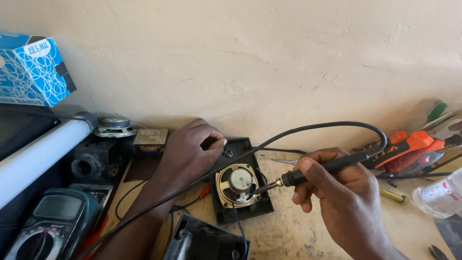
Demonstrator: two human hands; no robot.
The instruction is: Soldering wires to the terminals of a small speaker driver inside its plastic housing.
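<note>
Soldering step, frame ctr: right hand point(344, 192) fingers clamped on black soldering iron point(327, 168), tip at round metal speaker point(237, 184); left hand point(190, 149) fingers curled on black plastic housing point(243, 183). Next needs steady tip.

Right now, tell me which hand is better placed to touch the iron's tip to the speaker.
Right. The right hand holds the soldering iron with its tip at the speaker; the left hand grips the black panel.

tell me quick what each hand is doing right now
Left hand: curled on the top edge of the black panel that carries the speaker.
Right hand: closed around the soldering iron.
</note>
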